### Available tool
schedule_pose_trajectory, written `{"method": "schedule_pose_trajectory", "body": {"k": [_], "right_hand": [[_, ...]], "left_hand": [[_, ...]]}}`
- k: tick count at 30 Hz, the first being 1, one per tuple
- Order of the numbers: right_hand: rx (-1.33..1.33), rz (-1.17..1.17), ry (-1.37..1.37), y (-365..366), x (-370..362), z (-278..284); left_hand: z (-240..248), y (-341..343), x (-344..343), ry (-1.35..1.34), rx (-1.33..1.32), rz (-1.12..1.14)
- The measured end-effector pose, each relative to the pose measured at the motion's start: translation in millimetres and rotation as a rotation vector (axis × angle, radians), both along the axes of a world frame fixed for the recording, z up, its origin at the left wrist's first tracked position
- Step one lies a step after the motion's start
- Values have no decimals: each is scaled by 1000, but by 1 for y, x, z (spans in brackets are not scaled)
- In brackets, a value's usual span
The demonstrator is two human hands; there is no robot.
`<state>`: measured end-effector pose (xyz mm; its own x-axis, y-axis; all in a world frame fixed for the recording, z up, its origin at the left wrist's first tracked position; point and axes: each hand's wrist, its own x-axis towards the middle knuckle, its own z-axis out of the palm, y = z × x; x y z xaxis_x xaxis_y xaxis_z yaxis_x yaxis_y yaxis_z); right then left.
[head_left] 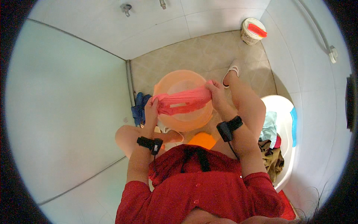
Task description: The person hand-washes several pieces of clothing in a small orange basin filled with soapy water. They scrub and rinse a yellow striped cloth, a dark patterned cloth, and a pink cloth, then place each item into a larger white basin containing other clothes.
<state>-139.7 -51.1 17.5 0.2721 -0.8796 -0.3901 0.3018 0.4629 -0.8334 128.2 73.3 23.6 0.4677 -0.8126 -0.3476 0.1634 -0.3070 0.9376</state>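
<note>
A wet-looking pink cloth garment [186, 98] is stretched between my two hands, with a gap showing through its middle. My left hand [151, 107] is closed on its left end, and my right hand [215, 89] grips the right end, slightly higher. Below the cloth stands a round orange plastic basin [183, 124] on the floor between my feet; what lies at its bottom is partly hidden by the cloth. Each wrist wears a black strap with a small device.
A white tub [287, 160] with piled clothes [269, 127] stands to my right. At the far right corner is a white bucket [250, 37] with a red brush-like object [257, 30] on it. Dark blue cloth [140, 108] lies by the frosted glass panel [74, 112]. Taps [126, 9] jut from the far wall.
</note>
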Motion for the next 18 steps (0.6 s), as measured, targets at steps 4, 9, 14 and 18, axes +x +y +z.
{"method": "schedule_pose_trajectory", "body": {"k": [4, 9, 14, 18], "right_hand": [[-236, 471, 622, 20, 6, -7], [-341, 1064, 1003, 45, 27, -22], [-210, 988, 946, 36, 40, -34], [-240, 923, 918, 32, 39, -56]], "left_hand": [[-40, -27, 10, -290, 164, -271], [-150, -58, 8, -780, 420, -647], [-213, -67, -40, -1037, 336, -715], [-203, -67, -54, -712, 498, -996]]}}
